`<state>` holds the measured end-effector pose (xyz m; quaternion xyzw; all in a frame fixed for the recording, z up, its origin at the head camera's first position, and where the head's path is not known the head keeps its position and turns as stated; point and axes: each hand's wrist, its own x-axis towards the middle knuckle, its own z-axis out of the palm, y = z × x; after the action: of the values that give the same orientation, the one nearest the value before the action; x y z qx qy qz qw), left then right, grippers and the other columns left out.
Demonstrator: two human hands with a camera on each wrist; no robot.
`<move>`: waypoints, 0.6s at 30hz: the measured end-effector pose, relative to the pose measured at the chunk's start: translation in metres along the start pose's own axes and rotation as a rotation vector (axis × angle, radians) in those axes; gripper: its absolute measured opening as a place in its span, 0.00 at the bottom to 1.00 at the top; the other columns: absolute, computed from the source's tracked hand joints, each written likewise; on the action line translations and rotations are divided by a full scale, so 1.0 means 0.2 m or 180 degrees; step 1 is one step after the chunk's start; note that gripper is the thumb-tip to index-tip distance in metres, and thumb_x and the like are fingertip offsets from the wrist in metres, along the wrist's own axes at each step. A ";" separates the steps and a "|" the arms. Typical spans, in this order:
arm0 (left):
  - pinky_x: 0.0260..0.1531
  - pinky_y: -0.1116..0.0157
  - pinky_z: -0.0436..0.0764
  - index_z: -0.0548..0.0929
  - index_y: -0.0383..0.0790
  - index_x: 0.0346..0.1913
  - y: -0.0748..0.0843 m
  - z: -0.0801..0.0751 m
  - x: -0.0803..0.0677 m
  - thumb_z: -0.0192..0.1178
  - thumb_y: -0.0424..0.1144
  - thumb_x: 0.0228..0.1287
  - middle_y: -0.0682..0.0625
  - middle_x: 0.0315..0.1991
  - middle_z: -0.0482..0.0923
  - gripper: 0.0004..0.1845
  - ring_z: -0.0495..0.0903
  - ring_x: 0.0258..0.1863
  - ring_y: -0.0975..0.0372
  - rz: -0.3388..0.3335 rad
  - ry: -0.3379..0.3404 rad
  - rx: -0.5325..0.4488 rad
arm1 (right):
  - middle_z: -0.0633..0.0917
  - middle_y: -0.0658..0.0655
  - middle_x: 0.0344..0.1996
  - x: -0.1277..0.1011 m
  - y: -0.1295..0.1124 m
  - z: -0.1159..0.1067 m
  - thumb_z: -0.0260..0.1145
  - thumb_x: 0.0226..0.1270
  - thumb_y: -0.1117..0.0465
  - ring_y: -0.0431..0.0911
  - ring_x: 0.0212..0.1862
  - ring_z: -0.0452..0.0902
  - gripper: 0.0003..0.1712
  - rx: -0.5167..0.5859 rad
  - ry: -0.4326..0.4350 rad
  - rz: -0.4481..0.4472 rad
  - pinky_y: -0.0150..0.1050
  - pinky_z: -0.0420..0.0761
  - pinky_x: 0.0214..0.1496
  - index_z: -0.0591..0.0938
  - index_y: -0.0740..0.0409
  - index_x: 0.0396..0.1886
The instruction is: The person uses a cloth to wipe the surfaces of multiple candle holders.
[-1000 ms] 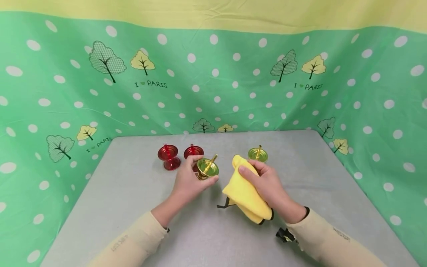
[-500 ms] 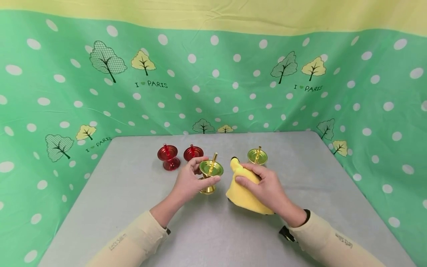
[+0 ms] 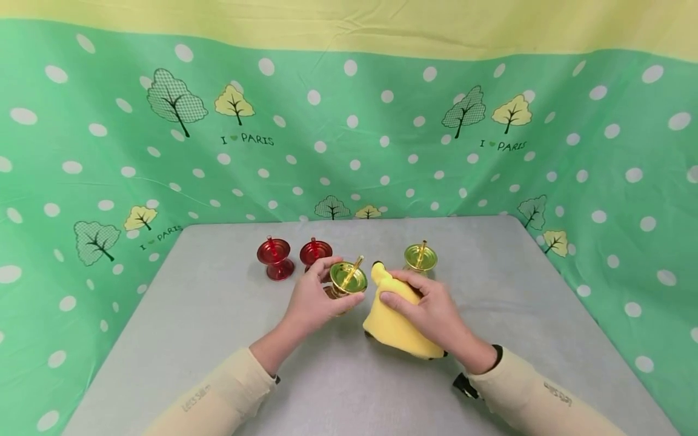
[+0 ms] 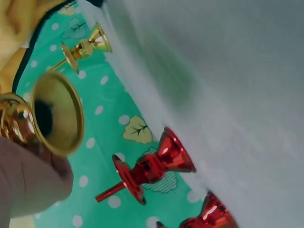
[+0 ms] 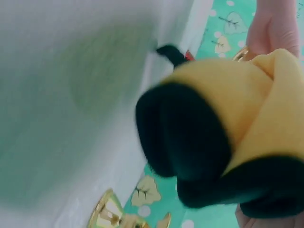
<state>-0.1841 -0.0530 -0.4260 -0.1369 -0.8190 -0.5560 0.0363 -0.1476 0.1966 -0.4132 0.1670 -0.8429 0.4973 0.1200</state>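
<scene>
- We are gripping a gold candlestick [image 3: 347, 278] with our left hand [image 3: 312, 300], fingers curled round its stem, lifting it off the grey table [image 3: 218, 339].
- We are clutching a yellow cloth [image 3: 394, 318] in our right hand [image 3: 431, 312], at 3 o'clock of the candlestick, just beside its cup.

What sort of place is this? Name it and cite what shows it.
Probably a staged tabletop set rather than a lived-in room: a plain grey table is walled on three sides by a green polka-dot cloth printed with trees, and only a few red candle holders and gold candle holders stand on it.
</scene>
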 end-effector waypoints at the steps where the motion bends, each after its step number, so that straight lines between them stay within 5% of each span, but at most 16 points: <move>1: 0.52 0.56 0.88 0.78 0.43 0.68 0.00 0.01 0.00 0.87 0.45 0.49 0.46 0.55 0.87 0.43 0.85 0.53 0.54 0.0156 0.0101 0.0210 | 0.92 0.55 0.45 0.00 -0.01 0.00 0.79 0.68 0.55 0.39 0.32 0.84 0.21 0.0064 -0.0066 0.0123 0.35 0.85 0.32 0.89 0.51 0.59; 7: 0.53 0.49 0.82 0.79 0.38 0.65 -0.01 0.03 -0.02 0.88 0.46 0.44 0.44 0.52 0.89 0.44 0.82 0.51 0.49 0.1027 0.0555 0.1231 | 0.91 0.57 0.47 0.01 -0.03 0.02 0.77 0.70 0.51 0.43 0.33 0.86 0.23 0.0318 -0.0311 0.0542 0.37 0.87 0.35 0.87 0.50 0.62; 12: 0.59 0.50 0.79 0.79 0.33 0.64 -0.01 0.03 -0.01 0.89 0.46 0.41 0.43 0.54 0.89 0.45 0.87 0.49 0.54 0.1550 0.0568 0.1446 | 0.92 0.57 0.47 0.03 0.00 0.04 0.76 0.71 0.51 0.43 0.32 0.87 0.23 0.0354 -0.0329 0.0559 0.37 0.87 0.34 0.87 0.51 0.63; 18: 0.58 0.53 0.78 0.79 0.35 0.64 -0.01 0.03 0.00 0.89 0.45 0.42 0.45 0.55 0.89 0.45 0.87 0.50 0.57 0.1804 0.0457 0.1463 | 0.92 0.59 0.51 0.04 0.03 0.06 0.77 0.70 0.52 0.41 0.35 0.86 0.24 0.0334 -0.0328 0.0486 0.35 0.86 0.36 0.88 0.53 0.62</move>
<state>-0.1839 -0.0487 -0.4307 -0.3072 -0.8474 -0.3337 0.2759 -0.1579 0.1881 -0.4200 0.1337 -0.8310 0.5392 0.0293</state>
